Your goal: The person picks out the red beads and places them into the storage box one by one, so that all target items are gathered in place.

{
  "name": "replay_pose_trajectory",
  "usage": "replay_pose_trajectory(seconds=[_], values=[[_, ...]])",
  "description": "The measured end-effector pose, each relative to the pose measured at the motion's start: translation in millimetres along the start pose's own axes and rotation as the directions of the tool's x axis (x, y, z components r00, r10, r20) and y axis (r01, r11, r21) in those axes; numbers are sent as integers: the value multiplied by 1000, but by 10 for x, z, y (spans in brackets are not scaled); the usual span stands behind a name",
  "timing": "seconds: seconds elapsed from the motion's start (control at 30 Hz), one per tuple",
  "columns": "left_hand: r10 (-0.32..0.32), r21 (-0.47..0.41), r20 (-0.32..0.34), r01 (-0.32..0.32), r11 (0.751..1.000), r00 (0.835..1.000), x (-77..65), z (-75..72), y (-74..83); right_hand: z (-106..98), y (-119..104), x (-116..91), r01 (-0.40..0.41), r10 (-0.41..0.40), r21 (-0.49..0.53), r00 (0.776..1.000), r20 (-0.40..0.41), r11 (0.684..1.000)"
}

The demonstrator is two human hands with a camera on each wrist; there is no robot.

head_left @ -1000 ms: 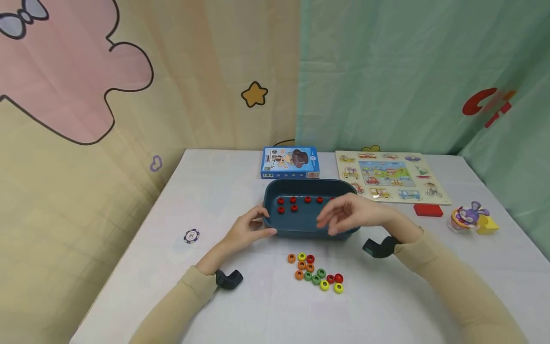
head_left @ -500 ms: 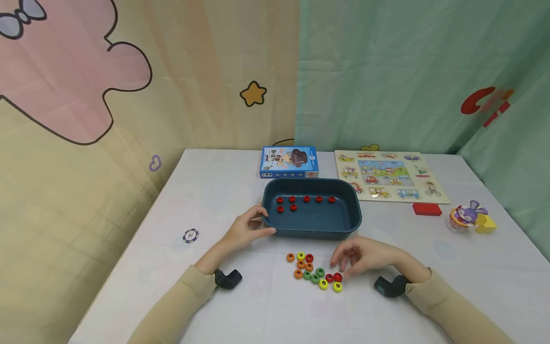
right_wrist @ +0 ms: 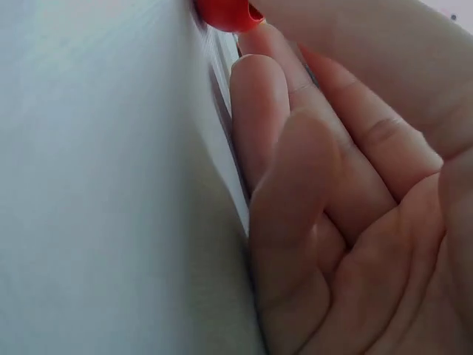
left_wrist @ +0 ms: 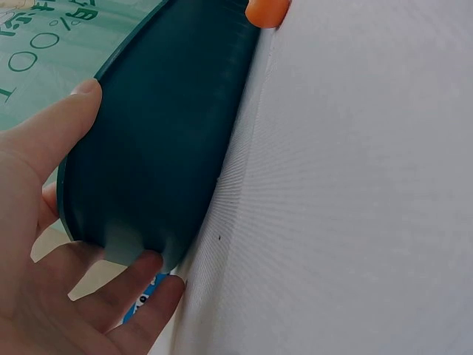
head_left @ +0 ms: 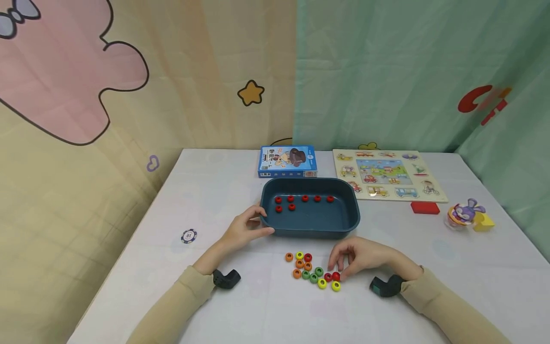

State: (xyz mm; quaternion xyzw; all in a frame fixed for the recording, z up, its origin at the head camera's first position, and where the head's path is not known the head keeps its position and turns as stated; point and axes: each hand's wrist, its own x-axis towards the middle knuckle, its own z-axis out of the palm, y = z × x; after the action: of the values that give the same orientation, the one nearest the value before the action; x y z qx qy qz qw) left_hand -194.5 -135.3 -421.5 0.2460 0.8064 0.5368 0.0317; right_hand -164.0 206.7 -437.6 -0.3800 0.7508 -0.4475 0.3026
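Note:
My left hand (head_left: 246,229) holds the left end of a dark blue-green tray (head_left: 315,233). In the left wrist view, its thumb lies on the rim of the tray (left_wrist: 148,148) and the other fingers bend around the end wall. Inside the tray several red beads (head_left: 305,198) lie in two rows. My right hand (head_left: 365,254) is low over loose beads in front of the tray, thumb and index finger around a red bead (head_left: 336,276). That red bead (right_wrist: 225,11) shows against the thumb tip in the right wrist view; the index fingertip is hidden there.
Several orange beads (head_left: 297,274), green beads (head_left: 319,272) and yellow beads (head_left: 322,284) lie near the right hand. Behind the tray are a blue box (head_left: 287,162) and a picture puzzle board (head_left: 384,173). A red block (head_left: 425,208) and a rabbit toy (head_left: 464,213) stand right.
My right hand has come from above the tray down to the loose beads in front, its thumb now against a red bead. The left hand keeps its place on the tray.

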Motion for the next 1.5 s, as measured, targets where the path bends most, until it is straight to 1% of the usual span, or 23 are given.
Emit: replay_pose_trajectory(seconds=[0.1, 0.17, 0.27, 0.37, 0.43, 0.57, 0.6, 0.67, 0.77, 0.8, 0.87, 0.97, 1.03, 1.1, 1.23, 1.37, 1.43, 1.5], values=[[-3, -17, 6, 3, 1000, 1000, -20, -14, 119, 13, -8, 10, 8, -8, -18, 1000, -11, 1000], [-10, -10, 12, 10, 1000, 1000, -27, -19, 153, 21, -8, 16, 17, -18, -22, 1000, -20, 1000], [-16, -10, 18, 16, 1000, 1000, -28, -24, 164, 35, -4, 24, 41, -42, -37, 999, -31, 998], [-8, -17, 20, 9, 1000, 1000, -22, -23, 149, 47, -3, 28, 57, -59, -51, 997, -44, 997], [-6, -19, 22, 6, 1000, 1000, -16, -22, 129, 48, 0, 28, 54, -57, -60, 997, -56, 997], [3, -18, 11, -2, 1000, 1000, 11, -3, -33, 39, -26, 18, 42, -45, -46, 997, -70, 998], [2, -16, 7, -2, 1000, 1000, 18, 3, -84, 34, -47, 13, 51, -53, -32, 997, -64, 998], [3, -7, 1, -3, 1000, 1000, 30, 13, -172, 11, -135, -2, 86, -87, -6, 995, -47, 996], [3, 8, -2, -3, 1000, 1000, 32, 17, -205, -81, -351, -5, 178, -178, 4, 983, -34, 984], [4, 9, -3, -4, 1000, 1000, 31, 15, -210, -130, -441, 7, 208, -207, 4, 977, -39, 978], [7, 6, -8, -7, 1000, 1000, 30, 15, -213, -259, -602, 59, 261, -263, -33, 963, -63, 965], [3, 8, -13, -3, 1000, 1000, 29, 15, -214, -499, -783, 208, 287, -294, -76, 949, -109, 955], [-13, 10, -13, 14, 1000, 1000, 26, 17, -203, -677, -839, 342, 272, -280, -78, 952, -125, 959], [-20, 12, -9, 20, 1000, 1000, 18, 17, -177, -850, -853, 490, 229, -233, -46, 963, -139, 972], [-7, -25, 1, 7, 1000, 1000, -13, 8, -21, -1109, -747, 775, 100, -94, 33, 984, -149, 994], [-11, -33, 10, 11, 999, 1000, -37, -6, 117, -1201, -565, 994, -28, 32, 27, 991, -132, 999], [-19, -23, 14, 20, 1000, 1000, -39, -12, 145, -1203, -472, 1076, -72, 71, -3, 991, -115, 997], [-24, -20, 18, 24, 1000, 1000, -37, -18, 156, -1194, -384, 1143, -97, 93, -39, 990, -103, 994]])
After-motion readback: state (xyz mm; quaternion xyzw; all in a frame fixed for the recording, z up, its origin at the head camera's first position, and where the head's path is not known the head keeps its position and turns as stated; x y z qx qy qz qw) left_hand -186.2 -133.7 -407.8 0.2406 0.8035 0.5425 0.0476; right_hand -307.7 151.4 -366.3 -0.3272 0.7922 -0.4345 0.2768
